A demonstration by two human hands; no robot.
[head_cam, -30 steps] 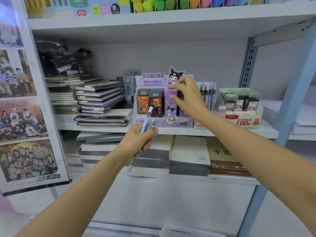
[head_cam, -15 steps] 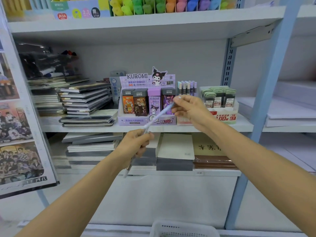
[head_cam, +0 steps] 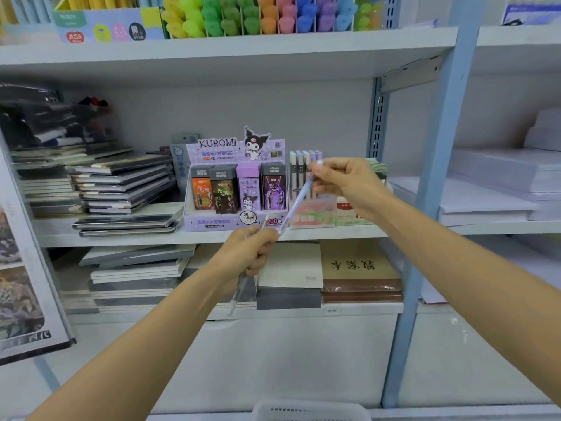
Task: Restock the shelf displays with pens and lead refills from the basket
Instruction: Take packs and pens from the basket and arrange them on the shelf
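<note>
My right hand [head_cam: 343,182] pinches the top end of a pale blue pen [head_cam: 296,205], which slants down toward my left hand. My left hand [head_cam: 247,250] grips a clear-bodied pen [head_cam: 239,288] whose tip points down below the fist. Behind them on the middle shelf stands the purple Kuromi lead-refill display [head_cam: 235,183] with several refill boxes. Right of it is a pen display [head_cam: 305,177] of upright pastel pens. A box of green-capped refills [head_cam: 378,168] shows partly behind my right hand. The white basket [head_cam: 309,410] shows at the bottom edge.
Stacked dark notebooks [head_cam: 121,183] fill the shelf's left side. Highlighters [head_cam: 267,13] line the upper shelf. Paper pads [head_cam: 291,268] and a brown book [head_cam: 359,268] lie on the lower shelf. A blue upright post [head_cam: 434,189] stands right, with white paper stacks [head_cam: 498,189] beyond.
My right hand left the Kuromi display, took hold of the blue pen's top end and drew it up and right. The left hand kept its place, still gripping the clear pen.
</note>
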